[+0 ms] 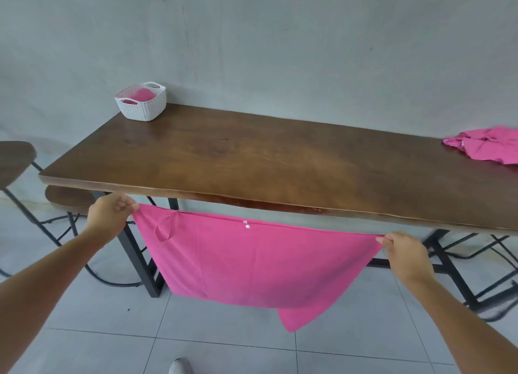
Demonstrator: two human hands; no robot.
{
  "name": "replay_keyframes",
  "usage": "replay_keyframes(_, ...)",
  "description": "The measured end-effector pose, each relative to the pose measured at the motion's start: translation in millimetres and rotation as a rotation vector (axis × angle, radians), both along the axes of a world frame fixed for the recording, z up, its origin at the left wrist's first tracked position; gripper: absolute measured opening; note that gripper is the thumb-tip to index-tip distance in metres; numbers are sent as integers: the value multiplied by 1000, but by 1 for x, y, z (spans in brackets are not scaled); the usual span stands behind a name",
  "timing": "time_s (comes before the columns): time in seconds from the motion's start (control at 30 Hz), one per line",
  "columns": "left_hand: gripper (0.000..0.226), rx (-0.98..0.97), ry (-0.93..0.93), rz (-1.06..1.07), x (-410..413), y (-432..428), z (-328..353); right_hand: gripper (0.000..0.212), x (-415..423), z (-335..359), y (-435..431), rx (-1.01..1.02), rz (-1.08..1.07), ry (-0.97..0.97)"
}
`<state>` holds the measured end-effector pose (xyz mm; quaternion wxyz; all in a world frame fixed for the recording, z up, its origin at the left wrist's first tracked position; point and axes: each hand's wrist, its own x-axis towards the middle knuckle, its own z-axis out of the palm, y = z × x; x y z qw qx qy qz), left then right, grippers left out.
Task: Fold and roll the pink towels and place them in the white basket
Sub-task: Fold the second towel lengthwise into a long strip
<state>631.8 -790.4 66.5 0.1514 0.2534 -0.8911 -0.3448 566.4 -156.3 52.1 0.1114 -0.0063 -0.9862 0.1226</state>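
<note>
- Towel is held stretched just below the counter's near edge, long axis along it.
- Its top corners are pinched by left hand and right hand; the counter top lies just ahead.

Left hand: fingers curled into a fist, pinching one top corner of the pink towel.
Right hand: back facing up, fingertips and thumb pinching the other top corner.
Left arm: bare, stretched forward behind its hand.
Right arm: bare, stretched forward likewise.
Spacing: hands well apart, with the towel's top edge stretched between them.
</note>
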Motion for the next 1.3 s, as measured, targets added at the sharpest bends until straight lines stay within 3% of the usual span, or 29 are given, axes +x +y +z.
replay_keyframes(0.13,11,54,29,4,6,4,-3,38,4,-2,1,-70,-54,-19)
replay_keyframes(0.37,7,109,71,74,-4,10,-4,22,-1,3,-14,-331,-155,12)
replay_keyframes(0.7,3,163,144,127,-50,2,-7,6,-41,-1,-35,-452,-190,40)
replay_keyframes(0.9,14,201,207,125,-83,-3,-15,3,-69,-4,-52,-524,-277,79)
replay_keyframes(0.97,6,181,188,137,-100,-6,-19,9,-84,-8,-58,-529,-336,95)
replay_keyframes(1.13,15,87,118,184,-144,-10,-28,33,-135,-21,-72,-530,-454,64)
replay_keyframes(1.3,20,-78,6,230,-177,-12,-49,28,-181,-36,-88,-431,-580,45)
